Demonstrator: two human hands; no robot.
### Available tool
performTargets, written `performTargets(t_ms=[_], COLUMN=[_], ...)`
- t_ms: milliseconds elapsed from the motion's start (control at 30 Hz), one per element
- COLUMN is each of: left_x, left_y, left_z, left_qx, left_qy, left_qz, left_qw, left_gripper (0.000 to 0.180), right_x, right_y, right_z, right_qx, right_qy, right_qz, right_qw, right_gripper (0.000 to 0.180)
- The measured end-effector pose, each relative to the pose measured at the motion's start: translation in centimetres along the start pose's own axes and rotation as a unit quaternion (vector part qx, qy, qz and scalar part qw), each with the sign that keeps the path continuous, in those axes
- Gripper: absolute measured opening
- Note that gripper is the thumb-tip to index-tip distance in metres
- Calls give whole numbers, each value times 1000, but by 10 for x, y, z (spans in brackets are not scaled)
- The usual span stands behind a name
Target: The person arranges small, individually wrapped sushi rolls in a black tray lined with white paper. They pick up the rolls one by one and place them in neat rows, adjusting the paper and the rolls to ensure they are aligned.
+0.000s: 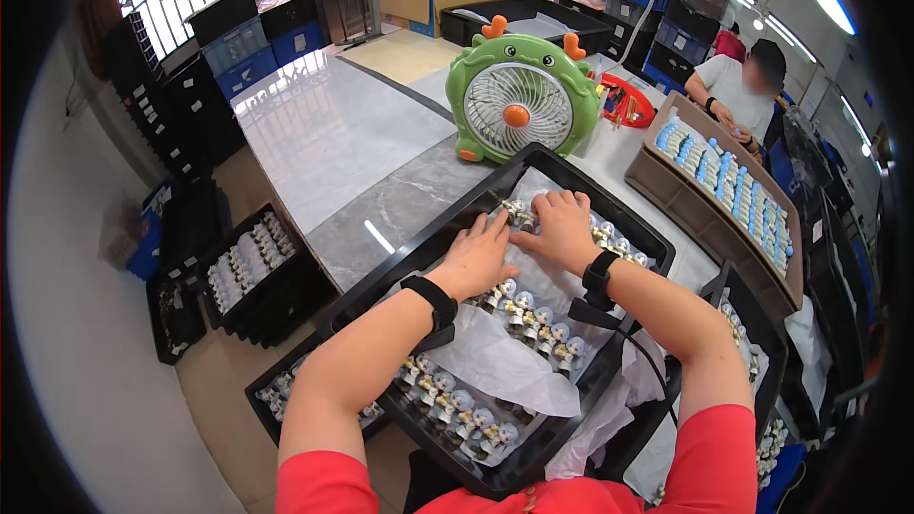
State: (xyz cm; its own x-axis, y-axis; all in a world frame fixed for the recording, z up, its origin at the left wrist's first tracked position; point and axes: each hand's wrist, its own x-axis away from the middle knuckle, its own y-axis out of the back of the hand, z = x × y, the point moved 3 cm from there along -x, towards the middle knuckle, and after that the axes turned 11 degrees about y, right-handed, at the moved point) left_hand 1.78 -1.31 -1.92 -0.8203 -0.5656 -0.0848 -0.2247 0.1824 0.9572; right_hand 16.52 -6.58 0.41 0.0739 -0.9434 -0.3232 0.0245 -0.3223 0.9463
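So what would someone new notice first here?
Probably the green fan with orange antlers, standing on the table beyond the black tray. Then the left hand and right hand, close together over small figurines in that tray. At right, a brown crate holds blue-topped pieces.

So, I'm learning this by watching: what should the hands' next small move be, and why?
Probably a light nudge to line up the small figurines between the fingertips: the left hand and right hand meet at that end of the black tray's far row, and more figurines continue it to the right.
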Motion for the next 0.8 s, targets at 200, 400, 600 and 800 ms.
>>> performTargets(t_ms=[200, 400, 600, 800], left_x=[-7, -3, -1, 0], left_y=[0, 4, 4, 11], left_z=[4, 8, 3, -4], left_qx=[39, 60, 10, -18], left_qy=[-16, 1, -26, -24], left_qz=[13, -10, -46, -34], left_qw=[999, 998, 999, 999], left_gripper=[59, 49, 46, 46], right_x=[2, 3, 2, -5], right_y=[-4, -6, -5, -6], right_z=[-11, -21, -18, -17], right_qx=[-90, -52, -86, -113], right_qy=[6, 48, 58, 30], right_qz=[19, 55, 42, 133], right_qw=[996, 996, 994, 984], right_gripper=[53, 47, 39, 32])
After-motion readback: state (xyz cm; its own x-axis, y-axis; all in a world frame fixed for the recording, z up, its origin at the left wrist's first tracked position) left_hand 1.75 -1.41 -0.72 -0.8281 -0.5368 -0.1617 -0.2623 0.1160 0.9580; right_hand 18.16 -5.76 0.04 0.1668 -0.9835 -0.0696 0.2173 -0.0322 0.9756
